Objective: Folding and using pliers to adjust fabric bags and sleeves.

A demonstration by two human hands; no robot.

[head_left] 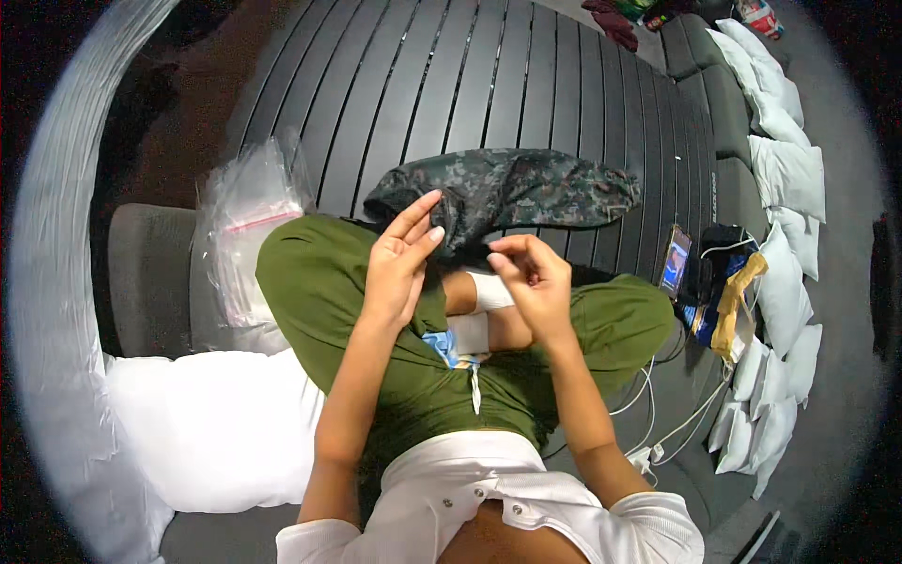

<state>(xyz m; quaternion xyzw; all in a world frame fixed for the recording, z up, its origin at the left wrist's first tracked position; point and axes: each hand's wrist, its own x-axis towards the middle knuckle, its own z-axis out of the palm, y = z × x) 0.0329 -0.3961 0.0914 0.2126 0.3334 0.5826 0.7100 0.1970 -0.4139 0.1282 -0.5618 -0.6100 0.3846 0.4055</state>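
A white shirt [451, 461] lies nearest, and past it the left hand [396, 273], finger and thumb parted on nothing visible, sits nearer than the loosely pinched right hand [540, 287], whose hold I cannot tell, to the camouflage cloth [554, 193] just beyond, its long axis left-to-right.

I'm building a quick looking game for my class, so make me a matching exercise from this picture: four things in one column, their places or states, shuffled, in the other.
Column one
1. Camouflage cloth
2. Phone
3. Large white pillow
4. Plastic bags

Column two
A. Clear and see-through, by the person's left knee
B. Screen lit, beyond the person's right knee
C. Dark and patterned, on the slatted table
D. Plain, at the lower left of the picture

Right pairs: 1-C, 2-B, 3-D, 4-A
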